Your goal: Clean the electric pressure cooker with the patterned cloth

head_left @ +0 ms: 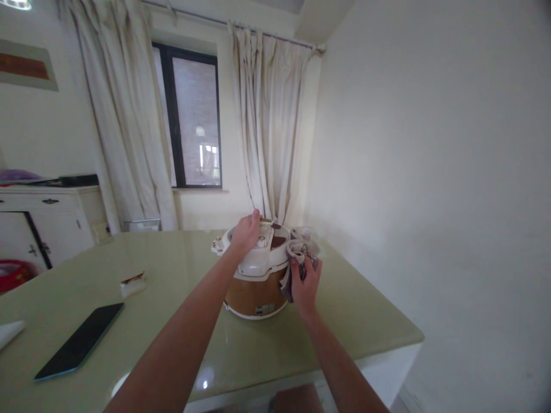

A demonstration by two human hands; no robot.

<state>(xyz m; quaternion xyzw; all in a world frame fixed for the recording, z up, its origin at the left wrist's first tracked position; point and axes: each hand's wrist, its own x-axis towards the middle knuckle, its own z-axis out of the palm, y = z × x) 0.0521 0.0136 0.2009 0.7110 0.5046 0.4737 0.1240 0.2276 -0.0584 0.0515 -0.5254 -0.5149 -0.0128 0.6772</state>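
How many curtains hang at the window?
2: one curtain left of the window, the other curtain right of it, behind the rice cooker.

We see a dark phone lying flat on the pale green bench, with a small wrapped packet a little beyond it. Cream curtains hang on either side of a dark-framed window. A white cabinet stands at the left wall, beside something red.

No legible text or labels
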